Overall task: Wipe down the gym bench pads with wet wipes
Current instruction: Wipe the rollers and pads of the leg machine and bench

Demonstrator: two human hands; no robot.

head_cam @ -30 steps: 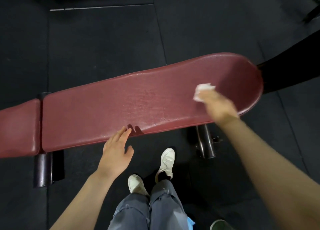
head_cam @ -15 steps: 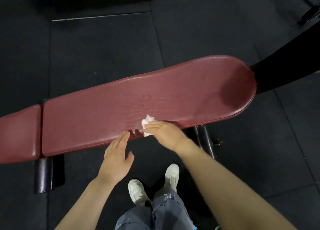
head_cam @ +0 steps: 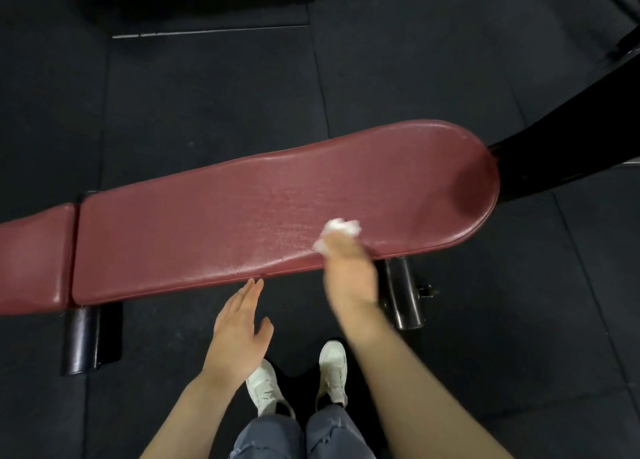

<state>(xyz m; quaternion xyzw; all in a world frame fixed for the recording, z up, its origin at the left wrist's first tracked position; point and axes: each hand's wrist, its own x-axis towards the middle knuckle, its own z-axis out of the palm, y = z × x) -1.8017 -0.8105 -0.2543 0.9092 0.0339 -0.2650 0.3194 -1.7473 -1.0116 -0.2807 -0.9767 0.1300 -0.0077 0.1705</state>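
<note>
Now wet wipe under right hand fingertips, on bench pad.

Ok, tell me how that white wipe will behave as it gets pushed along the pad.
The white wipe looks crumpled, so probably limp and likely to bunch under the right hand. The long pad shines as if damp, so it should glide easily.

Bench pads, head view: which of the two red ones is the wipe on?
The long red vinyl pad with the rounded end. The right hand presses the crumpled white wipe near its front edge. The short red pad at frame left is untouched.
</note>
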